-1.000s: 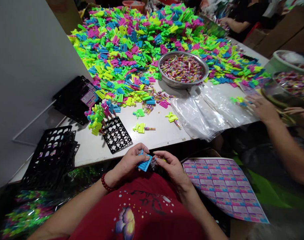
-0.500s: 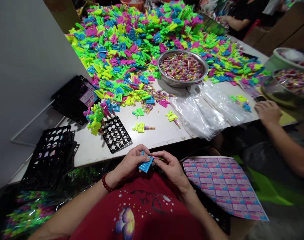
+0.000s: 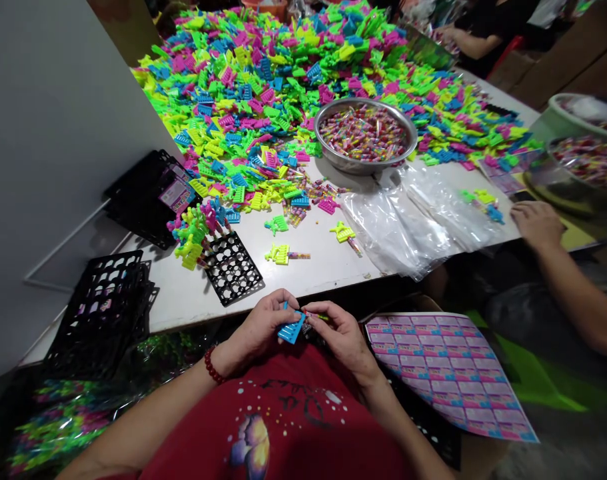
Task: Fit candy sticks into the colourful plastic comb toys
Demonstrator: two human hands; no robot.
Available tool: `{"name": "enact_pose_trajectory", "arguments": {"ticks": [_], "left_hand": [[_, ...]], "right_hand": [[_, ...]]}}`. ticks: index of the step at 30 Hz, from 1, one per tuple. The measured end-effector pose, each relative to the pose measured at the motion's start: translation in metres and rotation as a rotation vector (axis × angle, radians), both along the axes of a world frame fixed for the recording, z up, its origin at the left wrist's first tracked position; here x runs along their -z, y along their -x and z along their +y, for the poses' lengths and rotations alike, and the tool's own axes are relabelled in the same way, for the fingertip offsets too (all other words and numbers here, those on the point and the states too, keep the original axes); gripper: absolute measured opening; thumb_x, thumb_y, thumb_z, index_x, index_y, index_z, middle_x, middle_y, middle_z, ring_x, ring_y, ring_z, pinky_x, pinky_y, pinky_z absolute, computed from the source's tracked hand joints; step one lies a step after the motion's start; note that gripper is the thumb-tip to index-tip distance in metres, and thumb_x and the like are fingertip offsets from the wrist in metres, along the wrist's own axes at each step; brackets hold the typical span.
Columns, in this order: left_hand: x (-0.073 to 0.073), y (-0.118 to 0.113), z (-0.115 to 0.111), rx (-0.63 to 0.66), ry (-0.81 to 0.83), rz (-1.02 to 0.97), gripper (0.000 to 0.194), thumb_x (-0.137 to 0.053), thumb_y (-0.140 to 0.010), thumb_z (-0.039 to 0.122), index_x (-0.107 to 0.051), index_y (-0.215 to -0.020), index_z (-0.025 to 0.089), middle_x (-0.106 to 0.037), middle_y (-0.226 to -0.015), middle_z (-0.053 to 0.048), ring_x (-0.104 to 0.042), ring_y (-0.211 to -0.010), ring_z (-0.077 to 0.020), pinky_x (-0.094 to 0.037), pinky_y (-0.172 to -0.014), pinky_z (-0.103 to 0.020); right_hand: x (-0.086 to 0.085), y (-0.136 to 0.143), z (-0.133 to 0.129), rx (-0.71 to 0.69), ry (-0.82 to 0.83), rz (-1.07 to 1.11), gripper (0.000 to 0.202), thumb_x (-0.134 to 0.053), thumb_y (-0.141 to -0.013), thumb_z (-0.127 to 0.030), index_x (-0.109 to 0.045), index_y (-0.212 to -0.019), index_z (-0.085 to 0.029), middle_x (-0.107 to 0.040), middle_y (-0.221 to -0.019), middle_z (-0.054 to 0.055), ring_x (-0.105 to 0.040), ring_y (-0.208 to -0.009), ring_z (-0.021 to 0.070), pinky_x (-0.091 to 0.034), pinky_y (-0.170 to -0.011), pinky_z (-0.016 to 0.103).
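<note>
Head view: left hand clamped on flat, blue, slatted plastic piece; right hand pinching slim multicoloured tube.
Tube at piece's edge, contact unclear; both by red cloth shirt, near white tabletop.

From here I count one left hand and one right hand at work, one blue toy, one candy tube, one bead bracelet, one steel bowl mid-table, and one label sheet below. Nearest the hands, I make it two yellow toys. The toy pile I cannot count.
</note>
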State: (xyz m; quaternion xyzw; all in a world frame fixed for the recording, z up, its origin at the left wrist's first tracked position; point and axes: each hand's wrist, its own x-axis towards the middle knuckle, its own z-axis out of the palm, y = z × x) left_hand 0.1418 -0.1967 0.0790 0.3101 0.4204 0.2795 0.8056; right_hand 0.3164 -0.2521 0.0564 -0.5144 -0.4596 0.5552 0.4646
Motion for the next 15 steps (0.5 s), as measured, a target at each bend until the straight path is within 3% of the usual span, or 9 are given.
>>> {"name": "enact_pose_trajectory", "arguments": {"ticks": [10, 15], "left_hand": [[0.0068, -0.0036, -0.0033, 0.001, -0.006, 0.071, 0.03, -0.075, -0.063, 0.025, -0.053, -0.082, 0.018, -0.054, -0.051, 0.007, -0.039, -0.036, -0.0072, -0.03, -0.034, -0.017], [0.0063, 0.0, -0.01, -0.008, -0.263, 0.22, 0.024, -0.071, -0.069, 0.025, -0.054, -0.084, 0.018, -0.054, -0.063, 0.006, -0.047, -0.052, -0.008, -0.041, -0.048, -0.018]], "right_hand": [[-0.001, 0.0022, 0.0005, -0.005, -0.202, -0.118, 0.014, -0.064, -0.091, -0.028, -0.073, -0.1, -0.023, -0.07, -0.101, 0.004, -0.064, -0.096, 0.0185, -0.05, -0.086, 0.03], [-0.0011, 0.0049, 0.0008, 0.001, -0.17, -0.082, 0.017, -0.071, -0.087, -0.031, -0.073, -0.101, -0.023, -0.068, -0.102, 0.005, -0.064, -0.095, 0.0189, -0.051, -0.084, 0.03]]}}
